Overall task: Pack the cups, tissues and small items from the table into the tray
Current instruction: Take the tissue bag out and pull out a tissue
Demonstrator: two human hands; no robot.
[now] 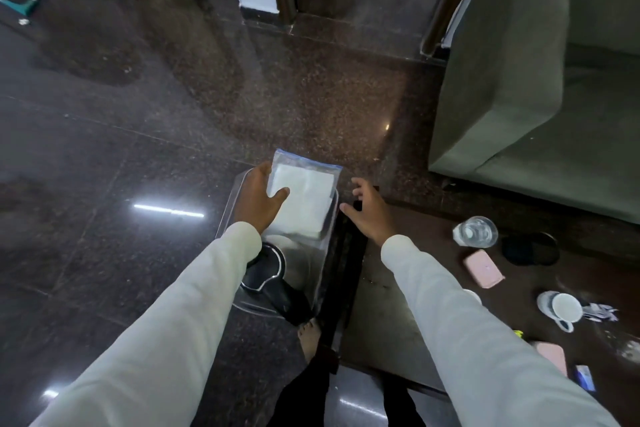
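Observation:
A steel tray (306, 270) sits just left of the dark table's edge, over the floor. My left hand (259, 198) grips a clear zip bag of white tissues (304, 198) that lies over the tray's far end. A black and steel item (265, 270) rests in the tray under my left sleeve. My right hand (369, 210) hovers open at the table's corner, holding nothing. On the table (398, 315) lie a clear glass (476, 231), a pink case (483, 269), a tipped white cup (562, 308), a black round item (530, 248) and a second pink case (554, 355).
A grey-green sofa (536, 97) stands to the right beyond the table. A small blue packet (585, 378) and crumpled wrapper (601, 311) lie on the table's right side. Polished dark granite floor (121, 149) spreads left. My bare foot (308, 340) is beside the tray.

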